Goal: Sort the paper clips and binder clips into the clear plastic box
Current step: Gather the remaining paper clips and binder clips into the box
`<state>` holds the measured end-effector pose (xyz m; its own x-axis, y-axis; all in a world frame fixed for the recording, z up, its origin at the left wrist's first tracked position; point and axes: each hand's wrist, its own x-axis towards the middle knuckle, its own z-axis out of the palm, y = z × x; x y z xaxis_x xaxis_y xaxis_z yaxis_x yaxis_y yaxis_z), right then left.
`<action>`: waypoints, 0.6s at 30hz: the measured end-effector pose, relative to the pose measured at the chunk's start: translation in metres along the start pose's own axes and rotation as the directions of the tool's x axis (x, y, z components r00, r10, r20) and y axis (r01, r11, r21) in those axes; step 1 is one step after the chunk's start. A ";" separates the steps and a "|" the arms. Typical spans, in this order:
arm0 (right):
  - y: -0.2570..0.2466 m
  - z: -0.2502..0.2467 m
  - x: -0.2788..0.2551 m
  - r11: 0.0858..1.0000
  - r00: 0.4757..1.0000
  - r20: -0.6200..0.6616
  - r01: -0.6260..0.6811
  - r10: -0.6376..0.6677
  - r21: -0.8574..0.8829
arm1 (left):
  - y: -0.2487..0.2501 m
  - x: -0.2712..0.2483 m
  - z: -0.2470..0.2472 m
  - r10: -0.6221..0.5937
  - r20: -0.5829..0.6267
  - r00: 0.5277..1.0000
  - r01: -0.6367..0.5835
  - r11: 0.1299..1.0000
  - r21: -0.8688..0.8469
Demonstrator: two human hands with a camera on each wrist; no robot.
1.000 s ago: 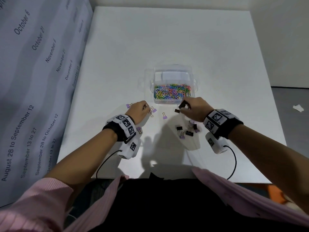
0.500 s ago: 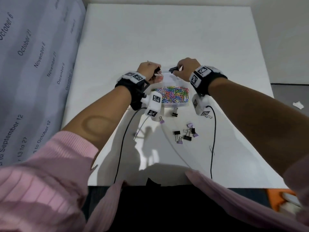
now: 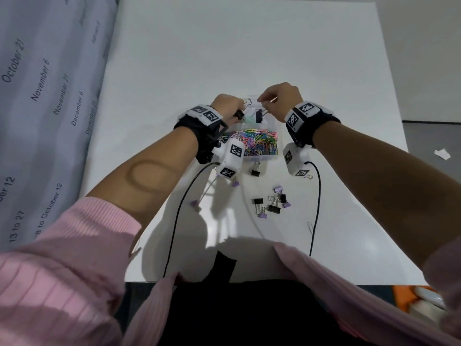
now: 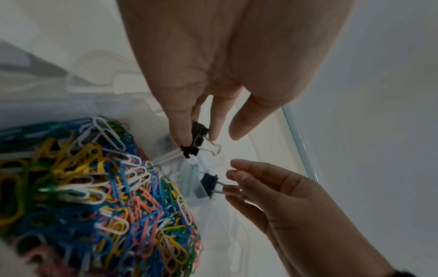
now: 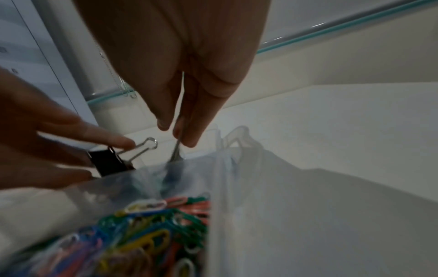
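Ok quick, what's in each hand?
Left hand: pinching a black binder clip.
Right hand: pinching another black binder clip by its wire handles.

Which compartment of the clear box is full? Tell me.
The near compartment: coloured paper clips heap it. The far compartment of the clear box looks nearly empty under both hands.

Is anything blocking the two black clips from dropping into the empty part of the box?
Nothing visible does. The left hand and right hand each pinch a black clip over the box's open far part, beyond the paper clips.
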<state>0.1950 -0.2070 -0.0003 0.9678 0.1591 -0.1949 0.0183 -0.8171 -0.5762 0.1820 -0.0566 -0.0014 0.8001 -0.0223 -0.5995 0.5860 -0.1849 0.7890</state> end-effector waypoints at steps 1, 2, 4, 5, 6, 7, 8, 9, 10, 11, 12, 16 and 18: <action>0.003 0.002 -0.001 1.000 1.000 0.003 -0.008 0.008 -0.023 | 0.000 -0.001 0.000 0.007 -0.014 1.000 -0.007 1.000 -0.013; 0.006 0.004 -0.002 0.999 1.000 -0.001 -0.019 0.019 -0.039 | -0.001 -0.003 0.000 0.019 -0.026 0.999 -0.019 1.000 -0.016; 0.010 0.007 -0.004 0.998 0.999 -0.016 -0.036 0.035 -0.043 | -0.001 -0.006 -0.003 0.056 -0.033 0.998 -0.053 0.994 0.092; 0.012 0.008 -0.005 0.998 0.999 -0.026 -0.043 0.042 -0.042 | 0.000 -0.009 -0.004 0.076 -0.021 0.997 -0.069 0.974 0.214; 0.013 0.008 -0.007 0.998 0.998 -0.037 -0.050 0.048 -0.041 | -0.001 -0.011 -0.006 0.108 -0.003 0.994 -0.101 0.936 0.336; 0.014 0.008 -0.010 0.997 0.998 -0.047 -0.053 0.051 -0.047 | -0.002 -0.014 -0.007 0.132 0.026 0.991 -0.130 0.884 0.449; 0.015 0.008 -0.013 0.996 0.997 -0.061 -0.053 0.049 -0.070 | -0.005 -0.017 -0.007 0.155 0.072 0.985 -0.169 0.816 0.553; 0.017 0.008 -0.016 0.993 0.996 -0.081 -0.050 0.042 -0.108 | -0.009 -0.019 -0.005 0.161 0.133 0.978 -0.208 0.723 0.658; 0.019 0.007 -0.020 0.987 0.994 -0.101 -0.050 0.035 -0.155 | -0.014 -0.022 -0.002 0.158 0.199 0.967 -0.254 0.617 0.744; 0.022 0.006 -0.024 0.982 0.993 -0.112 -0.057 0.037 -0.182 | -0.019 -0.024 0.000 0.150 0.260 0.954 -0.300 0.513 0.804; 0.024 0.006 -0.028 0.982 0.993 -0.108 -0.073 0.054 -0.177 | -0.023 -0.024 0.002 0.154 0.306 0.939 -0.343 0.430 0.835; 0.033 0.005 -0.042 0.988 0.996 -0.003 -0.089 0.089 -0.124 | -0.030 -0.029 -0.004 0.261 0.332 0.906 -0.413 0.380 0.828; 0.034 0.007 -0.052 0.996 0.998 -0.022 -0.063 0.062 -0.063 | -0.031 -0.036 -0.015 0.384 0.278 0.881 -0.437 0.433 0.788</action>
<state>0.1435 -0.2389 -0.0149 0.9724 0.0958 -0.2129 -0.0273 -0.8590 -0.5113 0.1367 -0.0348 -0.0024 0.8940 -0.3634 -0.2622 -0.1972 -0.8445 0.4980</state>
